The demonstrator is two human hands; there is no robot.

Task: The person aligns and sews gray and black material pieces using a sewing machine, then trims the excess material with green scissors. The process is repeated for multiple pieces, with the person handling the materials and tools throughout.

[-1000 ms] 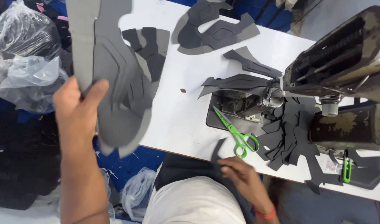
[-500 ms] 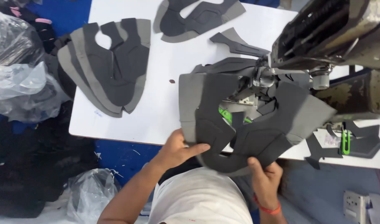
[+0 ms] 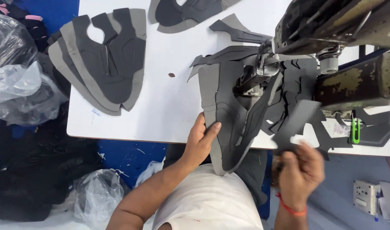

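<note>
Clear crumpled plastic bags (image 3: 16, 81) are lying off the left edge of the white desk (image 3: 169, 115), holding dark material that cannot be made out further, and another crumpled clear bag (image 3: 97, 198) is sitting lower down near the person's left forearm. The left hand (image 3: 200, 142) is gripping a large flat grey shoe-upper panel with darker overlay pieces (image 3: 229, 123) by its left edge, the thumb lying on top and the fingers clamped on it from beneath; the panel is hanging partly over the near edge of the desk and reaching up to the foot of the worn dark industrial sewing machine (image 3: 339, 47) on the right. The right hand (image 3: 300, 172), blurred and wearing a red wrist band (image 3: 290, 208), is pinching a smaller dark grey cut piece (image 3: 295, 121) between its fingertips, just right of the large panel. A loose heap of dark cut pieces (image 3: 297, 85) is lying under the machine arm. A stack of grey and dark shoe-upper panels (image 3: 105, 64) is resting at the far left of the desk, well apart from both hands, and green-handled snips (image 3: 355, 130) are lying at the right.
</note>
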